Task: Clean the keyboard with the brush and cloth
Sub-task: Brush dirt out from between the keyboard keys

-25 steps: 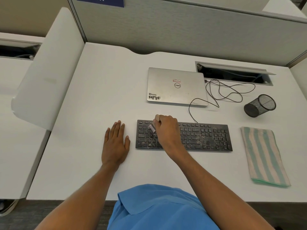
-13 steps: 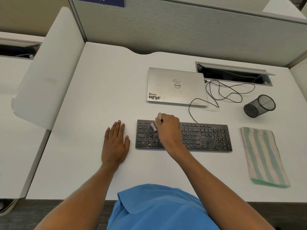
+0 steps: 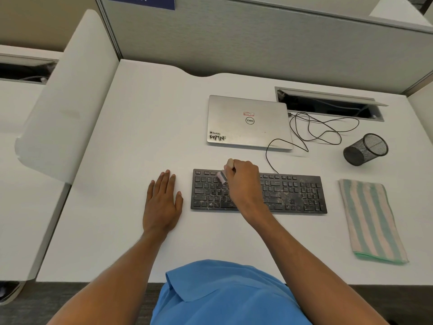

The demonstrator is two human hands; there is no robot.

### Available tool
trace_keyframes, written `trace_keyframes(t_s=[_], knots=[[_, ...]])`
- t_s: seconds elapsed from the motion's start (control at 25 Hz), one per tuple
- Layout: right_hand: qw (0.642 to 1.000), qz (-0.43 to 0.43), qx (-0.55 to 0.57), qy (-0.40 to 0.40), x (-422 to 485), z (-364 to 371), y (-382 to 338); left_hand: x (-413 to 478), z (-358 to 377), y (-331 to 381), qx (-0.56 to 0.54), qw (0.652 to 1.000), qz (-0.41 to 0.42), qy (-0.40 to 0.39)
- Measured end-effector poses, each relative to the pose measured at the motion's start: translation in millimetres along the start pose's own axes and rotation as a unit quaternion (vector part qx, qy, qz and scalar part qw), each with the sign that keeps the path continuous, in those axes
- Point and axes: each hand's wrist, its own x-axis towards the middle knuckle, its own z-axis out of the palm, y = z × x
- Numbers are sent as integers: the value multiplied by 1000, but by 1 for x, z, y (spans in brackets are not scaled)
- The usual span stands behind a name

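A: Looking at the dusty black keyboard (image 3: 293, 193), where is the small pale-handled brush (image 3: 222, 177) held?
B: It is clenched in the right hand (image 3: 243, 181), bristles on the upper-left keys. The left hand (image 3: 162, 202) is laid flat on the white desk (image 3: 140, 137), and the striped green-and-pink cloth (image 3: 372, 221) is seen right of the keyboard.

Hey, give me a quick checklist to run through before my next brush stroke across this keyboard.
1. Grip on tool: ok, right hand grips the brush, bristles at the upper left keys of the keyboard.
2. Keyboard steadied: not ok, left hand lies flat on the desk beside it, not touching.
3. Dirt cleared: not ok, pale specks, thickest on the right half.
4. Wipe ready: ok, striped cloth lies right of the keyboard.
5. Keys unobstructed: ok, the cable leaves the far edge.
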Motion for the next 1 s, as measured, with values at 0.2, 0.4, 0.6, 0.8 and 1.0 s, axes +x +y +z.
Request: trace_keyframes(t_s=[0.2, 0.4, 0.6, 0.8, 1.0], knots=[[998, -7, -67, -20, -2, 10, 8, 0, 1, 0, -1, 1000, 1, 1], [993, -5, -102, -64, 3, 0, 4, 0, 1, 0, -1, 1000, 1, 2], [992, -55, -108, -28, 13, 5, 0, 0, 0, 0, 2, 1000, 0, 1], [979, -124, -112, -120, 10, 25, -18, 1, -1, 1, -1, 1000, 3, 2], [968, -82, -221, -90, 14, 16, 5, 0, -1, 1, -5, 1000, 5, 7]])
